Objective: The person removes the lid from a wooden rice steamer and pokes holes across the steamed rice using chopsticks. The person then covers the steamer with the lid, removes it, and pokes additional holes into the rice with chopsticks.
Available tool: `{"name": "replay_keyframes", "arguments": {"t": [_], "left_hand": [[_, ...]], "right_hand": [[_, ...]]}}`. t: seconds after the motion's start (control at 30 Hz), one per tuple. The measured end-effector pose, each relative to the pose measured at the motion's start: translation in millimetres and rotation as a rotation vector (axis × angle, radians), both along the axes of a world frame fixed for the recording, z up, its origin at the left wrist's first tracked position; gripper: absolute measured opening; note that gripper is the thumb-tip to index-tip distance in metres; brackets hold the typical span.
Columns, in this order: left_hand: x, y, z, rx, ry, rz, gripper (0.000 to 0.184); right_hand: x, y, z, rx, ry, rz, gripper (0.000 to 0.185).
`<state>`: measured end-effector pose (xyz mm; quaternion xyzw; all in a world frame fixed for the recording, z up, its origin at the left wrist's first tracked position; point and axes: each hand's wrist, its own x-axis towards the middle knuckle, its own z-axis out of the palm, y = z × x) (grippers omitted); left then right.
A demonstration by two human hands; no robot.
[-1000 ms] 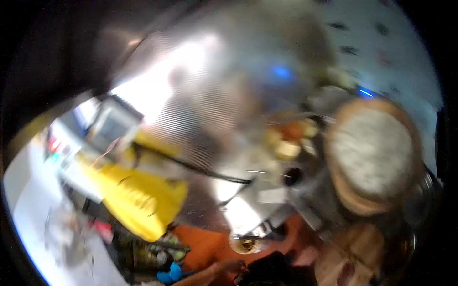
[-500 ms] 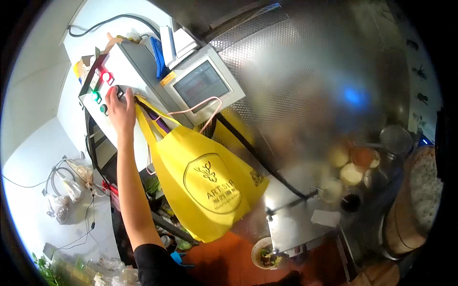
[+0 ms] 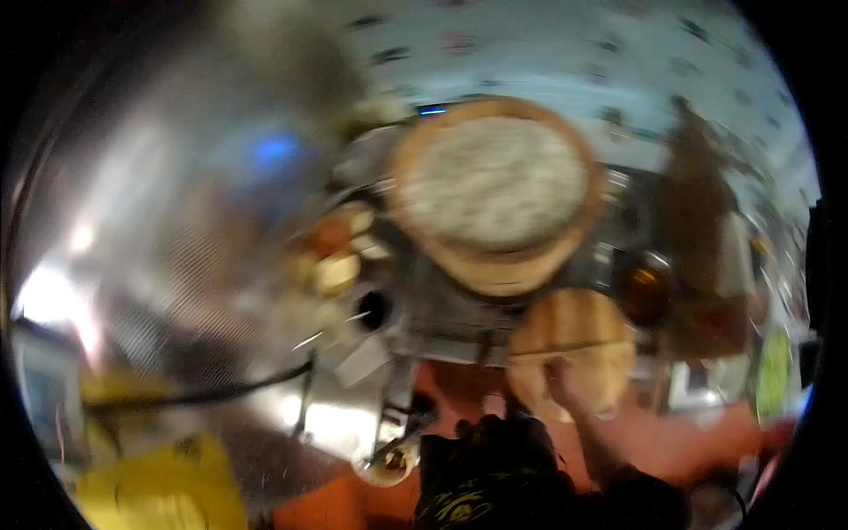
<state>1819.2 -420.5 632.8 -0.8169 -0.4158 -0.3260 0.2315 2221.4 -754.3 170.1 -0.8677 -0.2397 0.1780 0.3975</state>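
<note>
My right hand [image 3: 560,382] is at a round wooden lid [image 3: 580,316], its fingers closed at the dark crossbar over the lid's middle. Motion blur softens the fingers. The lid hangs low in front of the counter, above the reddish floor. Just beyond it stands a wide wooden tub [image 3: 495,272], filled nearly to the rim with a white mass that looks like rice. I cannot see my left hand.
Small containers of pale and orange food [image 3: 336,272] sit left of the tub. A dark round pot [image 3: 643,287] stands right of the lid. A yellow bag [image 3: 163,481] is at lower left, and a bowl [image 3: 386,468] is on the floor.
The view has swung right, away from the control box, to the tub. The hand that was at the box's knobs is out of sight. My right hand has appeared with the wooden lid.
</note>
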Motion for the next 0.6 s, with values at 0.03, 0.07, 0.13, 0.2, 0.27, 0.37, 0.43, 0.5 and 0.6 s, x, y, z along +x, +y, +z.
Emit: {"name": "replay_keyframes", "arguments": {"t": [0.03, 0.07, 0.13, 0.2, 0.27, 0.37, 0.43, 0.5, 0.6], "left_hand": [[25.0, -25.0, -42.2, -0.140, -0.008, -0.084, 0.032], [46.5, -44.0, -81.3, -0.303, -0.011, -0.156, 0.029], [82.3, -80.5, -153.1, -0.625, -0.022, -0.253, 0.025], [120.4, -78.9, -235.2, -1.006, -0.070, -0.291, 0.022], [162.4, -98.5, -293.8, -1.296, -0.202, -0.208, 0.020], [190.1, -119.1, -371.9, -1.567, -0.497, -0.231, 0.028], [214.1, -122.7, -392.3, -1.550, -0.263, -0.300, 0.034], [214.4, -116.3, -439.8, -1.533, -0.185, -0.260, 0.042], [223.8, -115.5, -468.7, -1.662, -0.287, -0.223, 0.057]], "right_hand": [[5.2, -8.0, -6.9, 0.013, 0.017, -0.023, 0.013], [8.7, -16.7, -14.1, 0.022, 0.029, -0.048, 0.013], [22.6, -45.4, -58.9, 0.042, -0.081, 0.025, 0.012], [27.1, -40.9, -57.2, 0.015, -0.076, -0.027, 0.010], [39.3, -43.4, -65.9, 0.045, -0.038, -0.060, 0.009], [52.3, -60.7, -87.0, 0.051, 0.029, -0.124, 0.009], [69.5, -72.5, -88.6, 0.028, 0.055, -0.147, 0.008], [73.1, -83.7, -93.7, 0.025, 0.072, -0.179, 0.007], [74.3, -91.5, -94.2, -0.009, 0.040, -0.197, 0.006]]}}
